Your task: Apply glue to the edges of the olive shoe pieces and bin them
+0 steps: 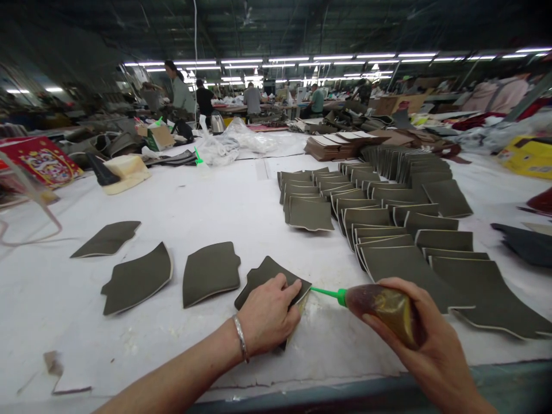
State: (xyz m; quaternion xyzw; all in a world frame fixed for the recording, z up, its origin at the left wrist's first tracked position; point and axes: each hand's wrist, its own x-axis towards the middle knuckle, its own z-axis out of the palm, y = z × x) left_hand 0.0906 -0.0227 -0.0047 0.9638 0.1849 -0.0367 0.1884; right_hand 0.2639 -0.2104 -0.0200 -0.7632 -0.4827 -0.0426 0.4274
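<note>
Green nozzle point(328, 292) leftward, bottle point(382, 305) perhaps near-level

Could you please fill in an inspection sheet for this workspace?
Surface: white-covered table, smudged in places.
Work items: brownish-amber squeeze bottle with a slim green nozzle; dark olive, pale-edged flat panel; three similar loose panels to its left; overlapping rows of dark olive panels at right.
Clutter: crumpled clear plastic, red printed box, yellow package.
Hands: left hand, fingers resting on the flat panel; right hand gripping the bottle, nozzle tip at or very near the panel's right corner.
Cables: thin pale tube or cable at far left.
Surroundings: several people beyond, under bright strip lights.
</note>
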